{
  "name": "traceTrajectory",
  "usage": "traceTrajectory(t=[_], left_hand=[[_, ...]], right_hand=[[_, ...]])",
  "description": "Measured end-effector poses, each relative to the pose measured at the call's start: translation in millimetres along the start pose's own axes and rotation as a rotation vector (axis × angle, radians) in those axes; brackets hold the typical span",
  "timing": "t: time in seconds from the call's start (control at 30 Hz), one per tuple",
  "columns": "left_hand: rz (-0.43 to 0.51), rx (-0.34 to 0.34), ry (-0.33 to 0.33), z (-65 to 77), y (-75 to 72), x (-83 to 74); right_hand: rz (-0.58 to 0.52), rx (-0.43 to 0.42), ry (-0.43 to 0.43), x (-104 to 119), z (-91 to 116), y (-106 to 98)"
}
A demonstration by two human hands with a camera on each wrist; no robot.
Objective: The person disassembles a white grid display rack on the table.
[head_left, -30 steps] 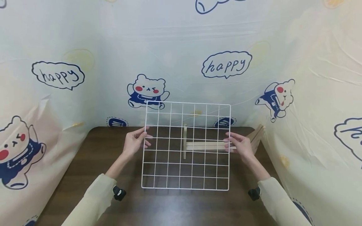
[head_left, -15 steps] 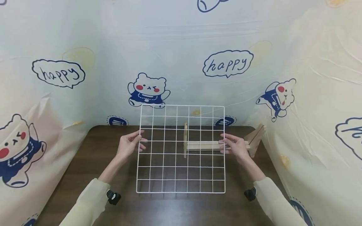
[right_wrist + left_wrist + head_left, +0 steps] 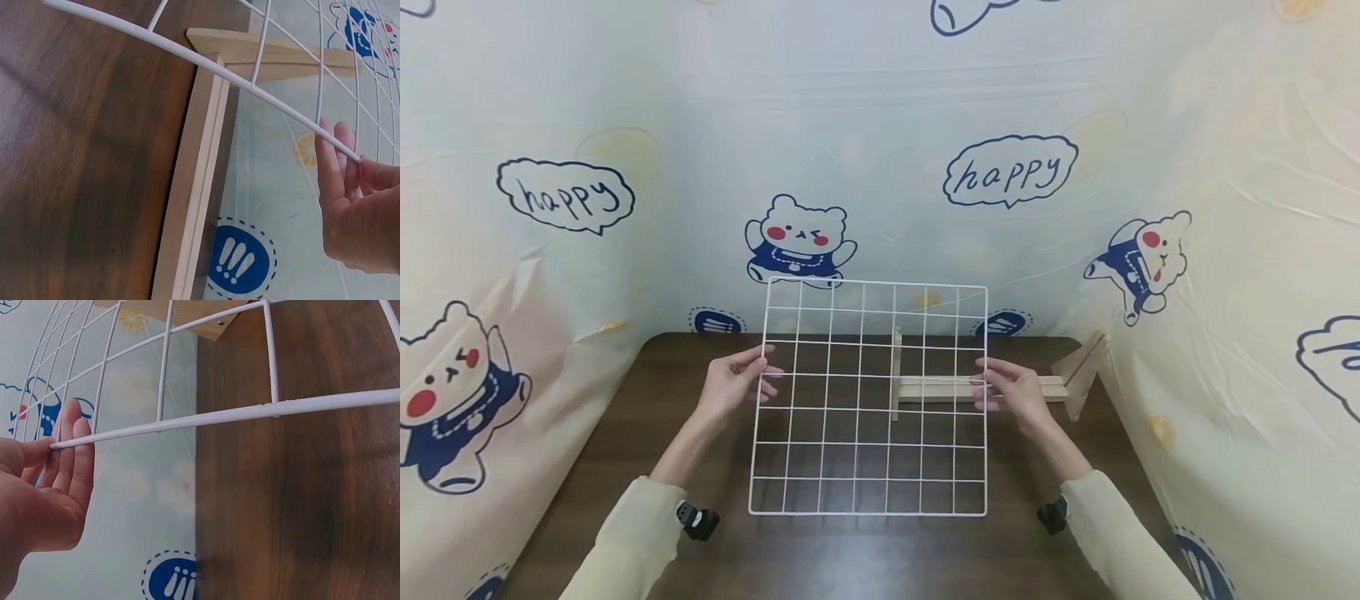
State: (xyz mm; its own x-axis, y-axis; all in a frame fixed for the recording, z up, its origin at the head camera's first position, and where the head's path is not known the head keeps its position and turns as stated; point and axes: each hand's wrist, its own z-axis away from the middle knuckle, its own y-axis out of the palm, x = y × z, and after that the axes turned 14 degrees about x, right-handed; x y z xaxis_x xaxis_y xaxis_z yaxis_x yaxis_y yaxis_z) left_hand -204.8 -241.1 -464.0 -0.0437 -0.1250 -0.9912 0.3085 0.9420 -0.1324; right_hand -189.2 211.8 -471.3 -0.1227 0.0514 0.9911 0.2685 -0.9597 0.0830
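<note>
A white wire grid panel (image 3: pixel 855 409) is held nearly upright over the table, between both hands. My left hand (image 3: pixel 728 385) pinches its left edge with thumb and fingers, the fingers reaching behind the wire. On the opposite side my right hand (image 3: pixel 1017 390) pinches the right edge in the same way. Both wrist views show the thumb in front of the outer rod and the fingers behind it, at the left hand (image 3: pixel 50 487) and the right hand (image 3: pixel 359 206). Behind the panel's right part, a pale wooden stand (image 3: pixel 936 388) lies partly covered by wires and the right hand.
The dark wooden table (image 3: pixel 602 467) ends at a printed cloth backdrop (image 3: pixel 880 125) that hangs behind it and on both sides. The stand's angled right end (image 3: pixel 1081 375) is close to the table's far right corner.
Both hands have carried the grid panel left and slightly down, towards me. More of the wooden stand's right part now shows beside the right hand. The grips look the same.
</note>
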Motion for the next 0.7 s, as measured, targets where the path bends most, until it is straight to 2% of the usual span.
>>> traceTrajectory(t=[0.2,0.4,0.7], left_hand=[[-0.035,-0.039,0.002,1.4,-7.4,-1.7],[-0.069,-0.043,-0.007,3.8,-12.6,-1.7],[-0.068,-0.064,0.005,9.8,-21.7,-4.0]], right_hand=[[0.01,-0.006,-0.007,0,-5,10],[0.043,-0.026,-0.001,1,-6,20],[0.121,0.077,-0.006,5,-4,32]])
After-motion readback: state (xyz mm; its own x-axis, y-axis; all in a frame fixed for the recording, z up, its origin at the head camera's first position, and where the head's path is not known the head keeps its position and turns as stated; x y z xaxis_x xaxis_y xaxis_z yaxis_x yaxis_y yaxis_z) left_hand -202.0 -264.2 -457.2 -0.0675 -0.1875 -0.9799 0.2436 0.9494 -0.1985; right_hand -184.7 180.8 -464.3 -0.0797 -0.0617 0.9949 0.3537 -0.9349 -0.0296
